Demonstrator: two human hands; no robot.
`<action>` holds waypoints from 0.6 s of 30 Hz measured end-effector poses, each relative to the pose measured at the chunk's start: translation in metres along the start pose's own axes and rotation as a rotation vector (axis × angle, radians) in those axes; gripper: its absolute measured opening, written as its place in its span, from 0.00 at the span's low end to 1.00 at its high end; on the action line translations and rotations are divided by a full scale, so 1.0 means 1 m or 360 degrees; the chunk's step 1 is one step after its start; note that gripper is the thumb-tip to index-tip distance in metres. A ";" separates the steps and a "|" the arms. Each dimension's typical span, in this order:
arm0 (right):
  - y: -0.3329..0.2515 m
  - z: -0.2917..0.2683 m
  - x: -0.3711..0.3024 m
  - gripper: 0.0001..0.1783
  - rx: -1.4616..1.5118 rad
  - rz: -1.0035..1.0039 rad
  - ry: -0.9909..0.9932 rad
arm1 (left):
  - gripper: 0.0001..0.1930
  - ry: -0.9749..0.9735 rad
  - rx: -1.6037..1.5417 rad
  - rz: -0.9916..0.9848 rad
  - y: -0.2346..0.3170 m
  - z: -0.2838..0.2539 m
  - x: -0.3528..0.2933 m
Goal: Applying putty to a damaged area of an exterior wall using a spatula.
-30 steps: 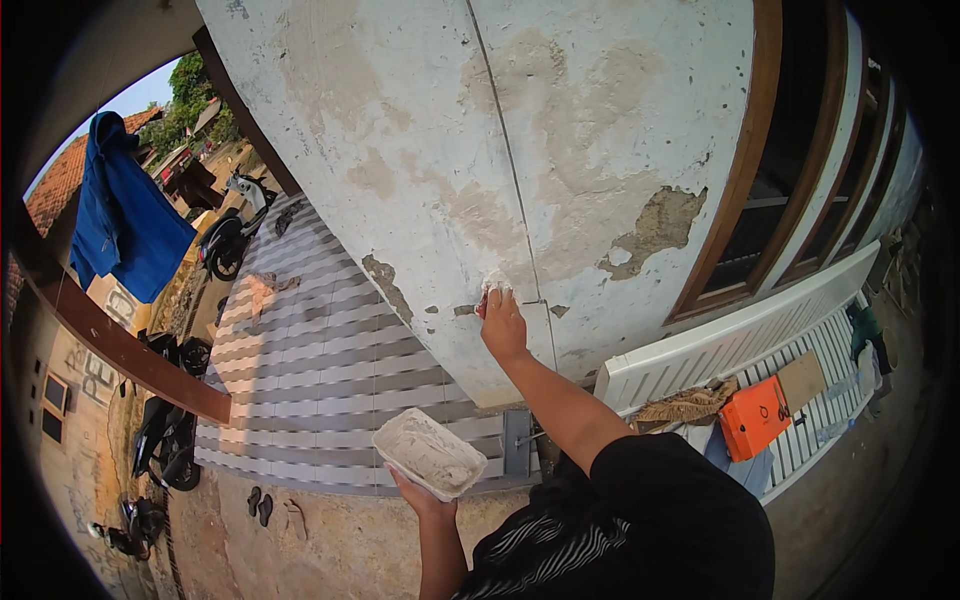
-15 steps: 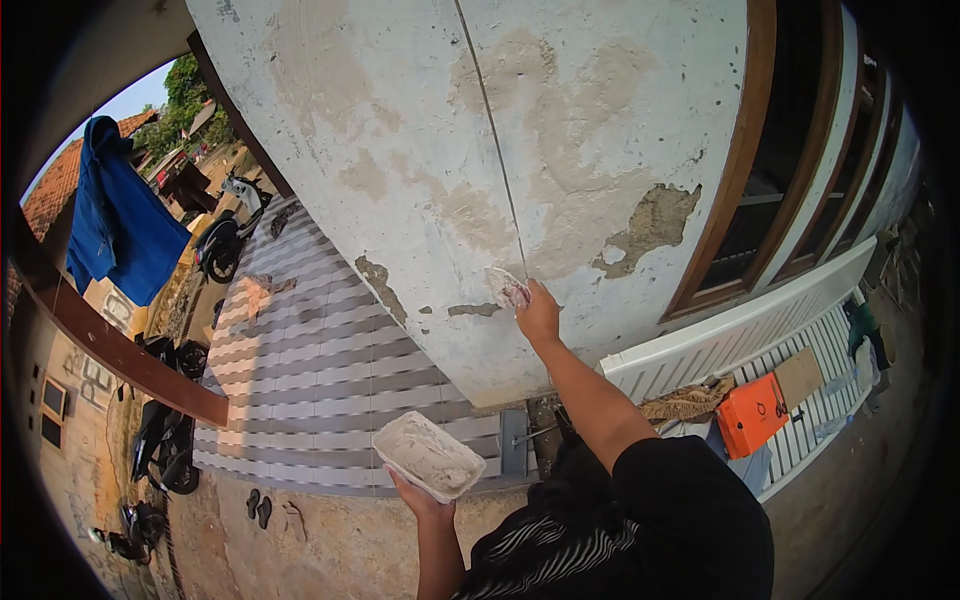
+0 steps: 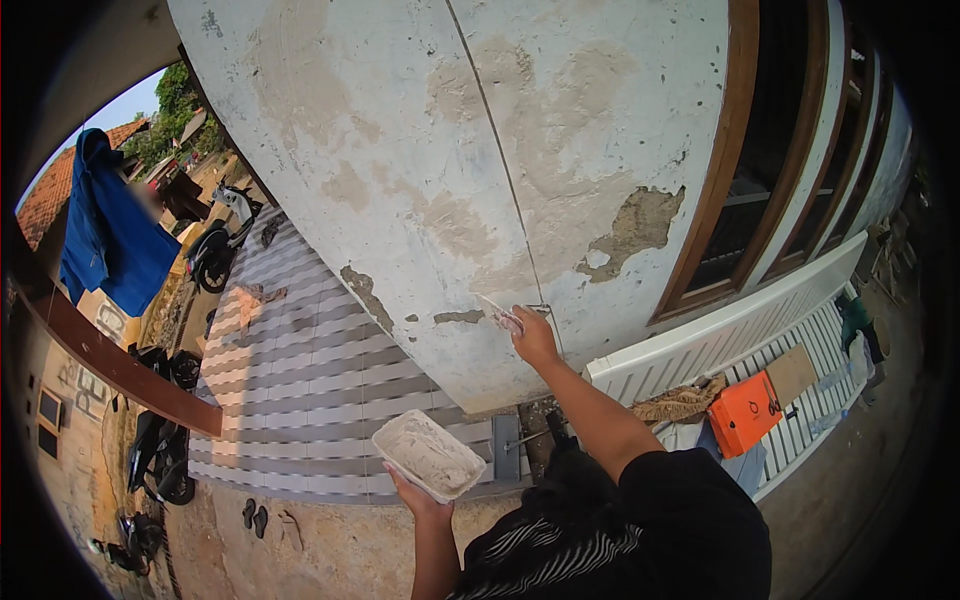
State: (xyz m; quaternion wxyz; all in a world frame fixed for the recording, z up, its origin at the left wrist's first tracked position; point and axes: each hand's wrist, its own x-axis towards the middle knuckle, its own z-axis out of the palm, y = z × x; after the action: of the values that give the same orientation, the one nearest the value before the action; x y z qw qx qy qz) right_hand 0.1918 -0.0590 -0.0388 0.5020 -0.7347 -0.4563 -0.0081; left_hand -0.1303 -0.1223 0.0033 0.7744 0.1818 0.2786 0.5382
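My left hand [image 3: 428, 506] grips a white rectangular plastic tub [image 3: 436, 490] from below, its fingers closed on the near side. Pale, wet-looking putty [image 3: 428, 452] lies inside, spread over the bottom. My right hand [image 3: 535, 337] is closed around a small putty knife [image 3: 498, 309] with a whitish smeared blade. The blade is at the lower part of the white wall [image 3: 330, 110]; whether it touches is hard to see. Left of it is a narrow chipped patch [image 3: 458, 317], and to the right a larger bare patch [image 3: 634, 232]. Beige smears cover much of the wall above.
A white slatted bench [image 3: 720, 325] stands right, below brown-framed windows [image 3: 705, 240], bearing an orange box [image 3: 745, 412]. By the wall corner a grey metal piece [image 3: 506, 448] lies on striped tiles [image 3: 300, 400]. A brown post [image 3: 120, 360], blue cloth [image 3: 120, 240] and motorcycles are at left.
My right hand has moved slightly down the wall, and the blade has turned more edge-on. The tub in my left hand stays put. The whole view has shifted a little.
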 end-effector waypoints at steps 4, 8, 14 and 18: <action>-0.018 0.013 0.029 0.11 -0.0041 0.0022 0.0065 | 0.31 -0.0090 -0.0114 -0.0020 -0.001 0.018 -0.005; -0.004 0.006 0.035 0.12 -0.0056 0.0108 0.0207 | 0.29 -0.0238 -0.0179 -0.0032 0.002 0.039 -0.011; 0.023 -0.018 -0.001 0.19 0.0004 0.0384 0.0274 | 0.28 -0.0352 -0.0174 -0.0058 -0.006 0.050 -0.007; 0.006 -0.056 -0.039 0.17 0.0536 0.0467 -0.0070 | 0.29 -0.0279 -0.0167 -0.0175 -0.018 0.064 0.002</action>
State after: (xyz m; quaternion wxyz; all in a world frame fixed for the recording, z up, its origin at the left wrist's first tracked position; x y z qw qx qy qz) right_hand 0.1974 -0.1269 -0.0337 0.6034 -0.6989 -0.3502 0.1576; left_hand -0.0763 -0.1256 0.0425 0.8327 0.1719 0.1907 0.4906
